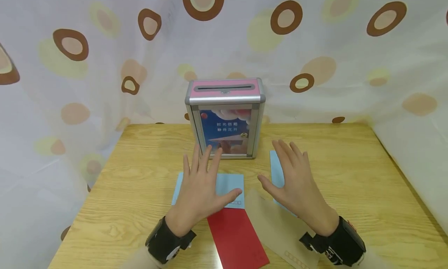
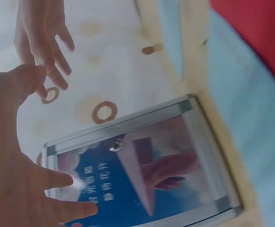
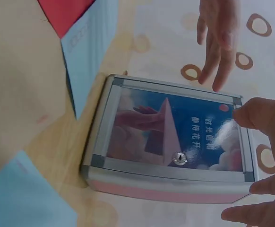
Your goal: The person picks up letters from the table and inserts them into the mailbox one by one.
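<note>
My left hand [image 1: 199,191] hovers with fingers spread over a light blue envelope [image 1: 229,185], holding nothing. To its right my right hand [image 1: 297,183] is also spread, above a second blue envelope [image 1: 277,171] and a tan envelope [image 1: 273,222]. Between the wrists lies a red envelope [image 1: 238,238], its top end meeting the left blue one. Beyond the fingertips stands an upright letter box [image 1: 225,121] with a silver frame, a pink top with a slot [image 1: 224,88] and a blue picture front with a small lock [image 3: 179,158]. Both wrist views show this front past the fingers.
Everything rests on a wood-grain table [image 1: 367,175]. A white cloth [image 1: 227,47] with brown and yellow ring patterns hangs behind it and along both sides. Black bands [image 1: 169,239] with cameras are strapped round both wrists.
</note>
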A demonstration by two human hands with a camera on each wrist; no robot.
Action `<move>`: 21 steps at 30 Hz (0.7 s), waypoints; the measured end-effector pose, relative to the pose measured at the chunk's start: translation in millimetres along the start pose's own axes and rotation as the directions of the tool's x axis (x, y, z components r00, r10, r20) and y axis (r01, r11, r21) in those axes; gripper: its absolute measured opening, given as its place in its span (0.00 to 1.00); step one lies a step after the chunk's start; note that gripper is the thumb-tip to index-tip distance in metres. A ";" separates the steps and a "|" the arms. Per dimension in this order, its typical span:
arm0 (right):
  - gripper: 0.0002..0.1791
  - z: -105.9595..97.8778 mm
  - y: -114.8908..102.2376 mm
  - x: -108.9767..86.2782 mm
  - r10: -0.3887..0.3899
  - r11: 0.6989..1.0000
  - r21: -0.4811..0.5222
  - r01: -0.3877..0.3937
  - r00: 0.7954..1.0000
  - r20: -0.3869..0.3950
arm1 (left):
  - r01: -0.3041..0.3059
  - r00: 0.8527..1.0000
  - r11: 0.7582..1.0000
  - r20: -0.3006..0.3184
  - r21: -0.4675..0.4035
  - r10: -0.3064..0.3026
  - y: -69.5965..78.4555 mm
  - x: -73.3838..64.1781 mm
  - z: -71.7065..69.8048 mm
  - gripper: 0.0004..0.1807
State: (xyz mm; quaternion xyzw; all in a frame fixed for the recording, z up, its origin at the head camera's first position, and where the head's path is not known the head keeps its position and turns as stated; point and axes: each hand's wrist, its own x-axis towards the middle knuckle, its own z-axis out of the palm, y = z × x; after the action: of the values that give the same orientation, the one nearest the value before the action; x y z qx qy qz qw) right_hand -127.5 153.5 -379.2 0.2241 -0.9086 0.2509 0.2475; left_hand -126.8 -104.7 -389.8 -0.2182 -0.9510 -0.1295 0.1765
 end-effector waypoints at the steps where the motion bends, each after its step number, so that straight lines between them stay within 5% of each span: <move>1: 0.49 1.5 1.2 -5.3 0.036 0.999 -0.007 -0.036 0.999 0.027 | 0.016 0.999 1.000 0.032 0.010 -0.017 -0.8 -4.1 3.4 0.59; 9: 0.54 10.8 12.7 -42.5 0.234 0.972 -0.047 -0.229 0.963 0.135 | 0.142 0.968 0.990 0.208 0.020 -0.143 -18.8 -30.5 22.2 0.61; 21: 0.52 18.4 15.8 -78.5 0.329 0.941 0.019 -0.337 0.929 0.167 | 0.223 0.934 0.975 0.285 0.014 -0.218 -74.0 -49.6 33.1 0.60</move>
State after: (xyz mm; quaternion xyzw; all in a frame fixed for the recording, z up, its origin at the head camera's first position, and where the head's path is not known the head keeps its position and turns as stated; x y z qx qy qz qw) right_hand -81.1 177.5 -442.6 0.0919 -0.9443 0.2916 0.1216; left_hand -128.3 -176.8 -451.8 -0.1283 -0.9837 -0.1246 0.0204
